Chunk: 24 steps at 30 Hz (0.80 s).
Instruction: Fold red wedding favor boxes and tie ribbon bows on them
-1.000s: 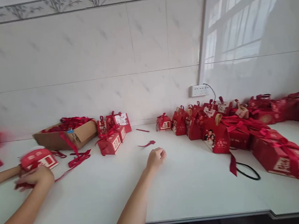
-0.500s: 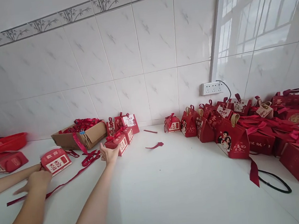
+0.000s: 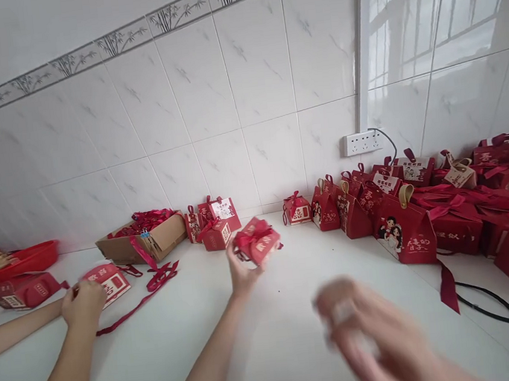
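Observation:
My left hand grips a small red gift box from its left and lower side. The box is tilted above the white counter, with a red ribbon bow on top. Nearer the camera is my right hand, in the air over the counter and smeared by motion. Its fingers are too blurred to read, and I cannot make out anything in it. Behind my left hand another bow-topped red box stands beside red bags against the wall.
At left, a co-worker's hand touches a red box; loose ribbon lies nearby. Behind are a cardboard box of ribbons and a red basin. Many red boxes and bags crowd the right, near a black loop.
My left hand has lifted the bow-topped box from beside the other one and carried it right. My right hand has come into view. The co-worker's hand has shifted onto the box at left.

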Each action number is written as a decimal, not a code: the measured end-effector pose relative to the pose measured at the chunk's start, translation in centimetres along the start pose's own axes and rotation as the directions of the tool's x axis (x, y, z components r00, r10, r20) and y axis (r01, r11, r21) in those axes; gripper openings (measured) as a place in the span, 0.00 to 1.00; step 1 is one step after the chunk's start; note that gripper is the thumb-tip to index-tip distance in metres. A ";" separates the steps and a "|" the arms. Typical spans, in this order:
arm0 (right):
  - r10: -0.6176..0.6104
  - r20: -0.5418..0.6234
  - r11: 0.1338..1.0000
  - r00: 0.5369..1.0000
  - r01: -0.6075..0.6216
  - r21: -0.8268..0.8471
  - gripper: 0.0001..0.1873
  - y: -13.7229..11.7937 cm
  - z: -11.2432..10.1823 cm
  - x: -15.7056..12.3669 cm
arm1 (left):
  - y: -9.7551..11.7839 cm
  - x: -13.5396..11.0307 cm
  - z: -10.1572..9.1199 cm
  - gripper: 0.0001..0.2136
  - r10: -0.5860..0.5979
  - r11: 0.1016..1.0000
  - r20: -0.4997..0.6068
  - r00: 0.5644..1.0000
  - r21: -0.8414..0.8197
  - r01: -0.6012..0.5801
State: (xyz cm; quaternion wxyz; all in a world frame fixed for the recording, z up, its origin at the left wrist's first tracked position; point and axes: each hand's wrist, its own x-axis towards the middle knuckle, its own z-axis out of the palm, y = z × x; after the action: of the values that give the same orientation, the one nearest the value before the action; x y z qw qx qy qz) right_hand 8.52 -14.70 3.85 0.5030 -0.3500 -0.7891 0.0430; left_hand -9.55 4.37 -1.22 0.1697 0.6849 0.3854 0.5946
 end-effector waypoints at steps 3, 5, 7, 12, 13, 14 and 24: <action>0.103 -0.314 0.980 0.944 -0.150 -0.132 0.11 5.6 -0.1 3.9 | 2.8 -1.5 5.5 0.42 -0.042 0.994 0.015 0.999 -0.103 0.043; 0.226 -0.329 0.941 0.917 -0.292 -0.168 0.24 9.6 0.3 4.5 | 4.2 -2.4 8.5 0.41 -0.104 0.991 -0.023 0.994 -0.085 0.102; 0.362 -0.271 0.892 0.892 -0.416 -0.178 0.36 12.8 0.8 3.6 | 4.9 -3.3 10.1 0.40 -0.132 0.991 0.009 0.991 0.005 0.132; 0.627 -0.089 0.773 0.774 -0.632 -0.052 0.39 15.3 -0.6 1.0 | 5.1 -4.4 8.6 0.30 -0.065 0.997 0.369 0.927 0.051 0.049; 0.633 -0.039 0.774 0.773 -0.632 0.026 0.38 15.3 -1.3 0.9 | 5.1 -4.3 8.0 0.24 -0.078 0.997 0.432 0.898 0.014 0.080; 0.635 0.013 0.766 0.773 -0.631 0.124 0.39 15.3 -2.1 0.9 | 5.1 -4.0 7.4 0.18 -0.110 0.991 0.476 0.873 -0.016 0.133; 0.634 0.289 0.567 0.717 -0.686 0.457 0.15 16.0 -3.7 1.5 | 3.7 -2.7 8.0 0.24 -0.309 0.893 0.363 0.879 -0.206 0.399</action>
State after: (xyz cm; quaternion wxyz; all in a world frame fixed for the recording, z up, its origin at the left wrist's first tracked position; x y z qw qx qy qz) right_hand 19.36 -2.87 0.08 0.4895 -0.4620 -0.5780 0.4614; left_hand -0.82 1.85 -2.37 0.4300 0.6590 0.3864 0.4812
